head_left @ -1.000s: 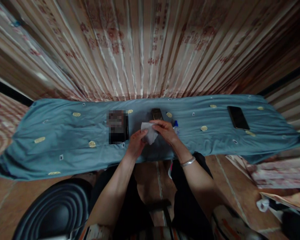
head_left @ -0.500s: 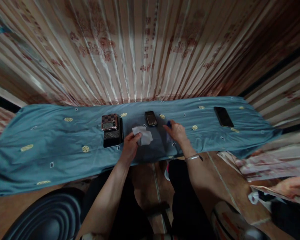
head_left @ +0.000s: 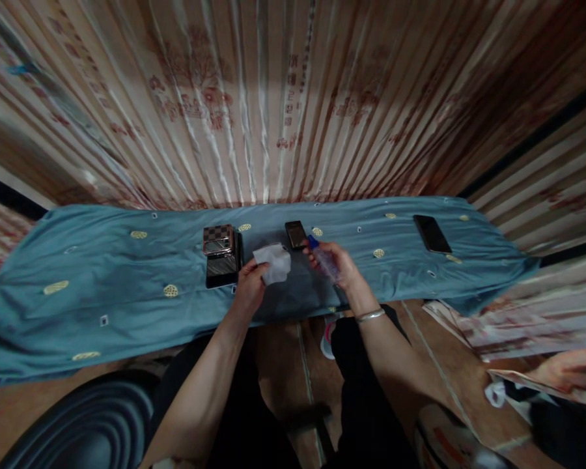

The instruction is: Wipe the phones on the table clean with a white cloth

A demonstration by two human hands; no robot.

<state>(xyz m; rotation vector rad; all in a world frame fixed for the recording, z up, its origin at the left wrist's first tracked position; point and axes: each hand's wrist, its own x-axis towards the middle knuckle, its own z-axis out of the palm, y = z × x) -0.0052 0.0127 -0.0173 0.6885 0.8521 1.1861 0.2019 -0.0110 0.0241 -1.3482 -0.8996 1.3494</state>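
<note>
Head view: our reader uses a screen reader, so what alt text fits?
A person's left hand holds a white wipe and the right hand a small blue-capped bottle over a blue cloth. Stacked phones lie left of the hands, one phone behind them, another phone far right.

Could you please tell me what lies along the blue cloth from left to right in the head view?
stacked devices → white wipe, held in the left hand → small dark phone → blue-capped bottle, held in the right hand → black phone
</note>
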